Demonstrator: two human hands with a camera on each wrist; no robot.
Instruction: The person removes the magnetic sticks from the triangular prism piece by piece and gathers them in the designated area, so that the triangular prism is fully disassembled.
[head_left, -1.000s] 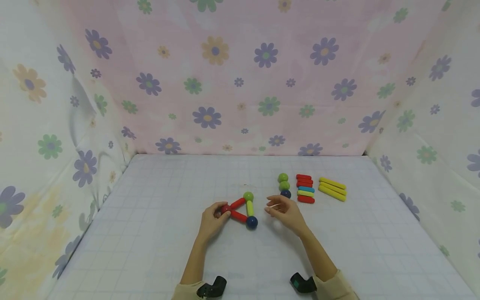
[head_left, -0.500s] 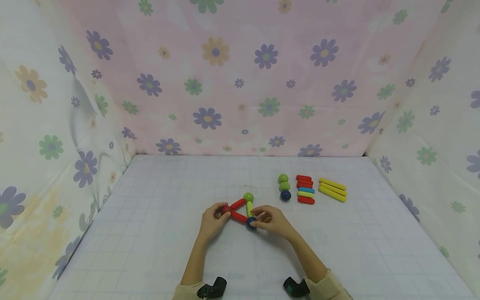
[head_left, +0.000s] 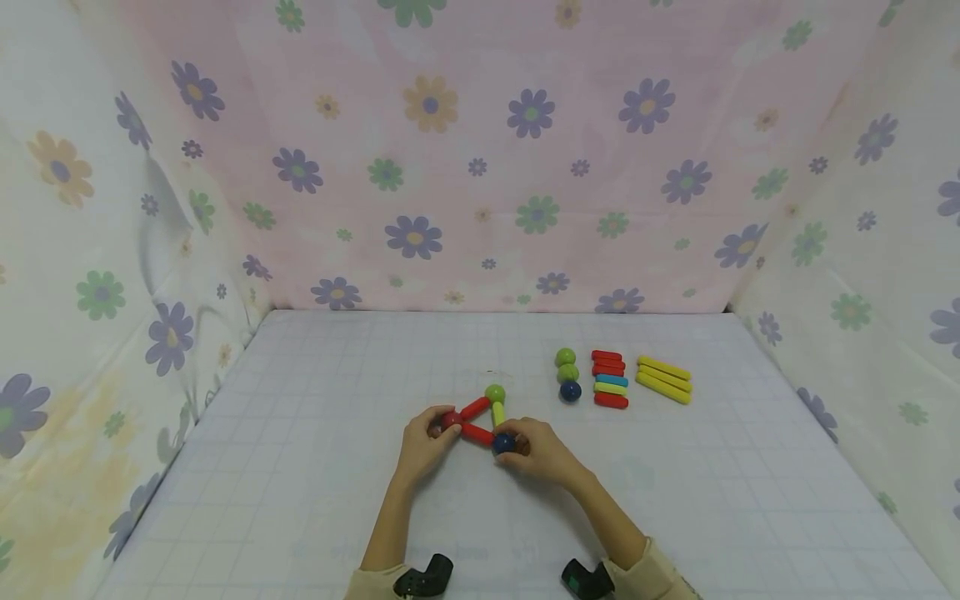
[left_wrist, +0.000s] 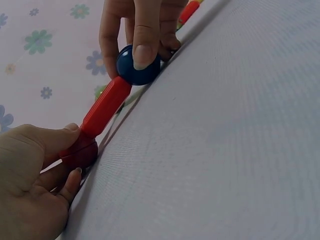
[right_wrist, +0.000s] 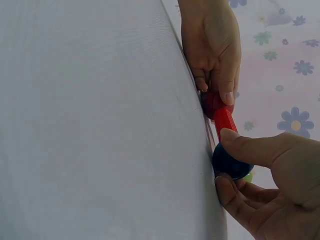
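A triangle of rods and balls lies on the table between the hands. Its left corner is a red ball (left_wrist: pixel 82 152), which my left hand (head_left: pixel 423 442) pinches between thumb and fingers. At the near right corner, my right hand (head_left: pixel 542 450) grips a dark blue ball (head_left: pixel 504 443) with thumb and fingertips. A red rod (left_wrist: pixel 106 107) joins these two balls. The far corner is a green ball (head_left: pixel 495 392), reached by a second red rod (head_left: pixel 474 407) from the left and a yellow-green rod (head_left: pixel 498 412), whose near end is hidden by the right fingers.
Right of the triangle, two green balls (head_left: pixel 567 365) and a dark blue ball (head_left: pixel 570 391) stand in a column. Beside them lie several short rods (head_left: pixel 611 381) in red, blue and yellow-green, then three longer yellow rods (head_left: pixel 664 379). Flowered cloth (head_left: pixel 480 125) walls the table.
My right hand has come left and toward the body from beside the loose balls and now grips the triangle's blue ball. The left hand has stayed on the red ball.
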